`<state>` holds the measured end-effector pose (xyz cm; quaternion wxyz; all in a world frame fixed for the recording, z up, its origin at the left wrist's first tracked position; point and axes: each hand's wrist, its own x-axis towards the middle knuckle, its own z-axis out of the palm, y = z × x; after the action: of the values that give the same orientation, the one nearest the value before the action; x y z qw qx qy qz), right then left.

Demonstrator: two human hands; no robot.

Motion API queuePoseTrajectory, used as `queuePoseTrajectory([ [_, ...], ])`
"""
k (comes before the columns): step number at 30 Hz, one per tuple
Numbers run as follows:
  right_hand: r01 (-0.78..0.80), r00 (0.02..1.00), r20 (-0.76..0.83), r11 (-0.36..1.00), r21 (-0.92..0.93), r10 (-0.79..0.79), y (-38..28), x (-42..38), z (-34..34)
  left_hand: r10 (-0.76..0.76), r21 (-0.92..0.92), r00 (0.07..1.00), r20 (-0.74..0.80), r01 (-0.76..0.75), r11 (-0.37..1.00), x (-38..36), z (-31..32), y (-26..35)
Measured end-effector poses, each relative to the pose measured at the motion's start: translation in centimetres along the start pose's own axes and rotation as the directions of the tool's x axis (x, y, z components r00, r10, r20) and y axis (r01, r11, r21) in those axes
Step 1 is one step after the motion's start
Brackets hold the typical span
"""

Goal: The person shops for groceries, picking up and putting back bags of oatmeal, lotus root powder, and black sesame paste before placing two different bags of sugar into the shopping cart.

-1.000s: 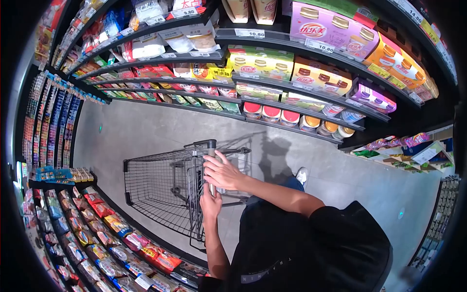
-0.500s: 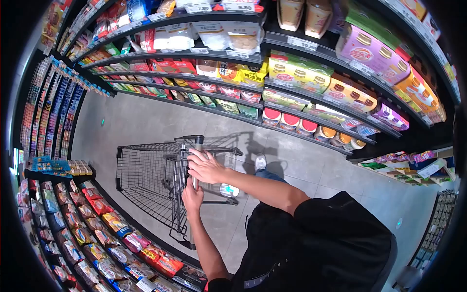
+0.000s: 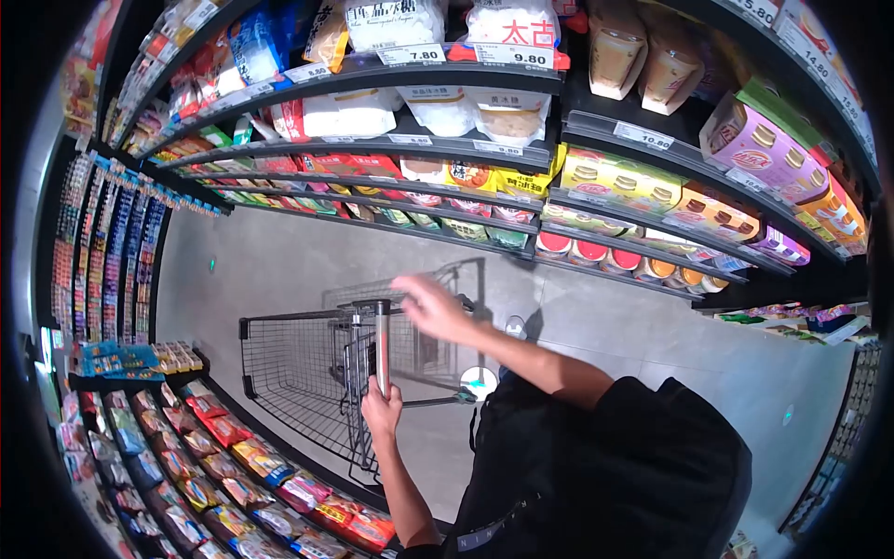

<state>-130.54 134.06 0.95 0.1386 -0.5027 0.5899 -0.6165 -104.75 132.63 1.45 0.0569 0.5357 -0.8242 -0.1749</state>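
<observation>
A dark wire shopping cart stands on the floor in front of me, its basket showing nothing inside. My left hand is wrapped round the near end of the grey cart handle. Off the handle, just beyond its far end, my right hand is raised with fingers stretched out and holding nothing; motion blurs it a little. Bags of rock sugar line the shelf on my right-hand side, beyond that hand.
Tall shelves of boxed drinks and jars run along my right. A low rack of packaged snacks stands close to the cart on my left. Hanging small goods fill the far end. Grey floor lies between.
My right hand has let go of the handle and moved toward the right-hand shelves. My left hand still grips the handle. The view has shifted, so those shelves appear larger.
</observation>
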Motion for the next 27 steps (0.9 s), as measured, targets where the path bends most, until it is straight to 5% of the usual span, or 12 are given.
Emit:
queuePoseTrajectory([
  [2, -0.285, 0.944, -0.142, 0.953, 0.104, 0.298, 1.6, 2.7, -4.0, -0.019, 0.014, 1.000, 0.014, 0.019, 1.000, 0.9, -0.7, -0.3],
  [4, -0.167, 0.905, -0.392, 0.985, 0.032, 0.167, 4.0, 5.5, -7.4, -0.037, 0.022, 0.999, 0.038, 0.036, 0.999, 2.4, -1.0, -0.4],
  [6, -0.160, 0.872, -0.475, 0.986, -0.048, 0.118, 5.0, 7.2, -10.6, -0.029, -0.031, 0.999, -0.019, 0.028, 0.999, 3.1, -1.4, -0.7],
  [12, -0.329, 0.794, -0.493, 0.934, 0.141, 0.355, 4.6, 6.0, -13.8, -0.038, -0.070, 0.999, -0.036, 0.036, 0.997, 6.5, -2.0, -2.6],
  [21, -0.265, 0.767, -0.622, 0.961, -0.081, 0.159, 0.1, 9.4, -19.1, 0.026, 0.034, 0.999, -0.035, -0.025, 0.999, 11.1, -3.2, -4.7],
  [23, -0.105, 0.767, -0.633, 0.952, -0.286, -0.105, -0.7, 12.2, -19.6, 0.002, 0.021, 1.000, -0.009, -0.002, 1.000, 11.8, -3.5, -5.2],
  [27, -0.171, 0.685, -0.728, 0.965, -0.198, -0.028, 1.2, 16.7, -20.4, 0.008, 0.013, 0.999, -0.033, -0.007, 1.000, 12.6, -3.0, -6.9],
])
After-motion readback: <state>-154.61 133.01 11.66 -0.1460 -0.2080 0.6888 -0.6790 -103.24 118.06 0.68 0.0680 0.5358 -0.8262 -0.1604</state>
